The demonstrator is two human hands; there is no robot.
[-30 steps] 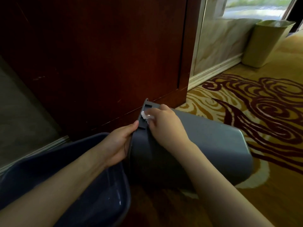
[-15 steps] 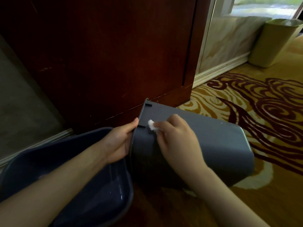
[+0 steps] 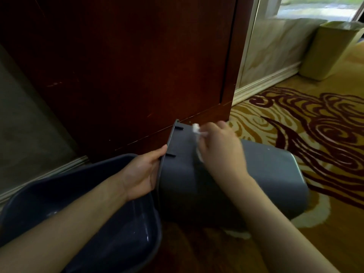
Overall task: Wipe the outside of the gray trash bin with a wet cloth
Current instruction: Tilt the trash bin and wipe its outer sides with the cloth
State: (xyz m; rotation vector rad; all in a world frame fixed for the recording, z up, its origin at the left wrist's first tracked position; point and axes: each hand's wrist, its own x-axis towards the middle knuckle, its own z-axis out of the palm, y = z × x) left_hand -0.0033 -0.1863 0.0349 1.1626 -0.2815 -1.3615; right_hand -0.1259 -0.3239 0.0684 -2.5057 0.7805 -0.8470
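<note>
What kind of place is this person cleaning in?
Probably a hotel room or hallway: a patterned gold and red carpet, a dark wooden door and a second small bin standing against the wall by a window.

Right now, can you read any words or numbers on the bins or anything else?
None: no words, numbers or labels show anywhere.
Gray trash bin: plain sides.
Yellow-green bin: plain.
Dark basin: plain.
White cloth in the right hand: no print visible.

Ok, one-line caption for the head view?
Left hand steadies the tipped gray bin by its rim while right hand wipes its side with a white cloth.
</note>
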